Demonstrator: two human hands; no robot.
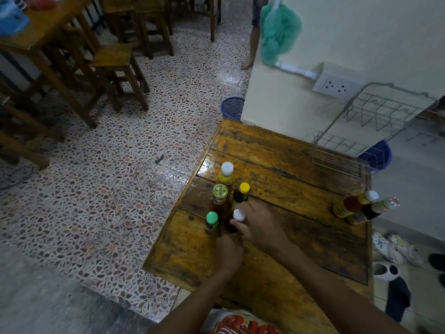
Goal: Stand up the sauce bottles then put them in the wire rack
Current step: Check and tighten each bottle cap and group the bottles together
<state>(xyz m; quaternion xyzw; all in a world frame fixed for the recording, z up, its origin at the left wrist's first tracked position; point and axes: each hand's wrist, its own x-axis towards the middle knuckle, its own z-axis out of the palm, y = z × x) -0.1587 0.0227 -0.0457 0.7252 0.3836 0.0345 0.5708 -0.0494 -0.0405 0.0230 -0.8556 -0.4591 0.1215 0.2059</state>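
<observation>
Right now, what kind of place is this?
Probably a small eatery's dining area: several wooden tables and stools on terrazzo floor, sauce bottles grouped on a worn wooden table, and a wire rack by the wall.

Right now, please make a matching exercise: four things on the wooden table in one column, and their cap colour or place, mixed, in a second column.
1. bottle nearest the left table edge
2. bottle under the right hand
3. dark bottle
4. wire rack

A. yellow cap
B. far right of the table
C. green cap
D. white cap

Pairs: 1-C, 2-D, 3-A, 4-B
</observation>
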